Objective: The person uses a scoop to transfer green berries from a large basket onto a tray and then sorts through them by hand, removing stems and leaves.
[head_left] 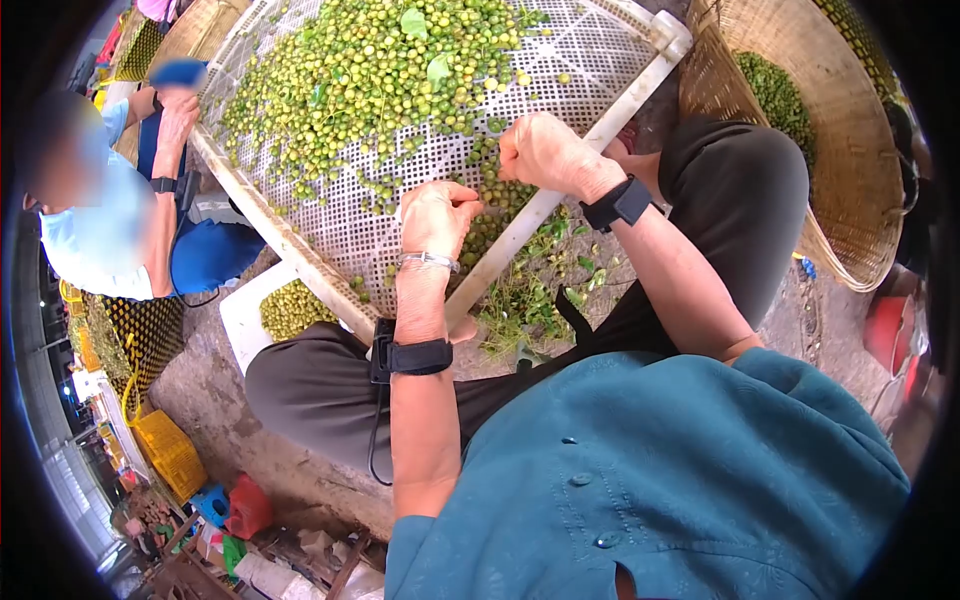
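Small round green and yellow-green fruits (350,75) lie heaped on a white mesh tray (590,50), thickest toward its far side. Above the tray's near corner my left hand (437,222) is closed, thumb and fingertips pinched together. My right hand (548,155) is also closed just to the right, with its fingers curled in toward the left one. Whatever lies between the fingertips of either hand is too small or hidden to name. More fruits (490,190) sit in the near corner, under and between my hands.
A large wicker basket (850,170) holding green fruits stands at the right. Left of the tray sits another person (110,210), one hand near its edge. A white container of fruits (240,320) is beside my left knee. Stems and leaves (535,290) litter the ground below the tray.
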The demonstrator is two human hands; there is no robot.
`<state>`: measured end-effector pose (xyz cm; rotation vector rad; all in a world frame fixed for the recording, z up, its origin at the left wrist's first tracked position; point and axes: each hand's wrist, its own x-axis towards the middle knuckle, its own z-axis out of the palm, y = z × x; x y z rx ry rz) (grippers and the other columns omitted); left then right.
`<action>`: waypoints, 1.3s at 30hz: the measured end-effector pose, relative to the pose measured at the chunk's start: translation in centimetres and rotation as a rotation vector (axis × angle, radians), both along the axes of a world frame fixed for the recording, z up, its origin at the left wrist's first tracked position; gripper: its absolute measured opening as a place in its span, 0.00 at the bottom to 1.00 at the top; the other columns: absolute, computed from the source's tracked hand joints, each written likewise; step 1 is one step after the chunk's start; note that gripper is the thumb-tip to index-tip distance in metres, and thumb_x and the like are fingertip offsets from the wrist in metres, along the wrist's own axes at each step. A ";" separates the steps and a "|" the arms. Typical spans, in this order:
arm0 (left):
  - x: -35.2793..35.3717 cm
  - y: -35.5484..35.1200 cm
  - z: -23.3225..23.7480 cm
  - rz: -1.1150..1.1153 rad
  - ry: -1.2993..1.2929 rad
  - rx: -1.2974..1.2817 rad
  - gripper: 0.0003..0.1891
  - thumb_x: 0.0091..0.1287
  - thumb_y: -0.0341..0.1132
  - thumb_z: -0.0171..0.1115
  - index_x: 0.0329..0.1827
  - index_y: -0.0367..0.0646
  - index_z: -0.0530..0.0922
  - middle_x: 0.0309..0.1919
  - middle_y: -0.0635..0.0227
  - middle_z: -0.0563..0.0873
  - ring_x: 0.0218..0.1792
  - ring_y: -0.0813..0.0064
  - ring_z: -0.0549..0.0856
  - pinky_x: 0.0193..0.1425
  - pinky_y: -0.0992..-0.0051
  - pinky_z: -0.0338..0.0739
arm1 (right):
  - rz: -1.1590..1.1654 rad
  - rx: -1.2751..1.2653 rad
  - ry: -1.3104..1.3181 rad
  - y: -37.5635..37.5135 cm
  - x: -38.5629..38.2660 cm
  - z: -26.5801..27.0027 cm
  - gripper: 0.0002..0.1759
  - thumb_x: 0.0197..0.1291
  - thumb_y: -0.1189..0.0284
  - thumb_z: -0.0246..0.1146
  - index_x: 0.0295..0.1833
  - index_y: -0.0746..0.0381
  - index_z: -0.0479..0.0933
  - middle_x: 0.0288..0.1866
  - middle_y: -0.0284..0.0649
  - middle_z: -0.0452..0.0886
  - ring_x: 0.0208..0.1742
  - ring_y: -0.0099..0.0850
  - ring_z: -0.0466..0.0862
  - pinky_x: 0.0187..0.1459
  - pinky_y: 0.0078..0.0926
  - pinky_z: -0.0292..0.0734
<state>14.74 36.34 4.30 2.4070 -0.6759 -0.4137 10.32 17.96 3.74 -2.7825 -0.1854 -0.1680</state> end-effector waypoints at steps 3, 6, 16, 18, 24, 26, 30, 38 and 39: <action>-0.4 -0.3 1.7 0.032 0.056 -0.023 0.05 0.47 0.29 0.68 0.27 0.40 0.83 0.18 0.68 0.83 0.19 0.81 0.79 0.26 0.81 0.74 | -0.183 0.495 0.127 0.6 -0.1 1.6 0.06 0.45 0.72 0.67 0.27 0.63 0.79 0.18 0.40 0.77 0.20 0.25 0.77 0.26 0.25 0.73; -0.3 0.1 0.8 0.020 0.024 -0.045 0.05 0.47 0.30 0.68 0.25 0.40 0.82 0.18 0.68 0.83 0.18 0.82 0.78 0.25 0.81 0.73 | -0.234 0.606 0.054 -0.4 0.0 2.3 0.06 0.46 0.73 0.66 0.27 0.64 0.79 0.18 0.40 0.77 0.20 0.23 0.76 0.26 0.24 0.72; -1.0 1.2 2.1 0.005 0.046 -0.072 0.03 0.46 0.26 0.66 0.22 0.38 0.80 0.19 0.68 0.82 0.20 0.80 0.79 0.27 0.78 0.73 | -0.060 -0.259 -0.023 1.2 -1.7 1.1 0.04 0.39 0.69 0.62 0.19 0.56 0.75 0.19 0.37 0.76 0.24 0.32 0.80 0.26 0.28 0.76; -0.8 1.8 2.5 -0.013 0.079 -0.098 0.02 0.46 0.24 0.64 0.22 0.37 0.80 0.19 0.68 0.83 0.21 0.81 0.79 0.27 0.79 0.73 | 0.018 -0.286 -0.066 2.5 -1.4 0.6 0.03 0.40 0.70 0.60 0.19 0.56 0.75 0.20 0.37 0.77 0.23 0.33 0.80 0.24 0.27 0.76; -1.3 3.3 3.6 -0.100 -0.154 -0.152 0.02 0.47 0.21 0.61 0.22 0.38 0.78 0.18 0.67 0.81 0.20 0.81 0.79 0.27 0.80 0.74 | 0.002 0.081 0.062 5.1 -1.2 -0.1 0.08 0.45 0.68 0.56 0.28 0.62 0.74 0.22 0.44 0.78 0.25 0.36 0.82 0.29 0.30 0.78; -0.6 3.7 2.6 -0.042 -0.247 -0.106 0.03 0.47 0.22 0.60 0.23 0.39 0.78 0.20 0.66 0.81 0.21 0.80 0.80 0.28 0.80 0.75 | -0.042 0.262 0.106 4.7 -0.9 0.5 0.07 0.46 0.69 0.56 0.24 0.62 0.75 0.25 0.44 0.78 0.29 0.38 0.82 0.30 0.32 0.78; -0.7 3.1 1.9 0.237 0.015 -0.356 0.03 0.49 0.22 0.63 0.27 0.37 0.81 0.26 0.67 0.84 0.25 0.82 0.80 0.30 0.81 0.75 | 0.025 0.475 0.034 4.8 -1.3 2.8 0.09 0.41 0.67 0.65 0.28 0.60 0.77 0.34 0.46 0.78 0.33 0.43 0.81 0.34 0.36 0.78; -0.9 2.6 1.3 0.627 0.837 -1.065 0.04 0.52 0.20 0.66 0.28 0.36 0.79 0.34 0.62 0.83 0.31 0.75 0.83 0.35 0.79 0.81 | 0.112 0.825 0.136 4.4 -0.5 3.7 0.09 0.42 0.69 0.66 0.26 0.64 0.78 0.22 0.47 0.78 0.25 0.42 0.79 0.29 0.31 0.74; -0.9 2.8 0.7 0.679 0.888 -1.113 0.04 0.53 0.20 0.65 0.29 0.37 0.79 0.34 0.63 0.83 0.32 0.75 0.83 0.37 0.80 0.82 | 0.069 1.047 0.208 4.6 -0.4 3.4 0.08 0.42 0.70 0.65 0.26 0.64 0.78 0.22 0.46 0.78 0.24 0.40 0.79 0.28 0.30 0.74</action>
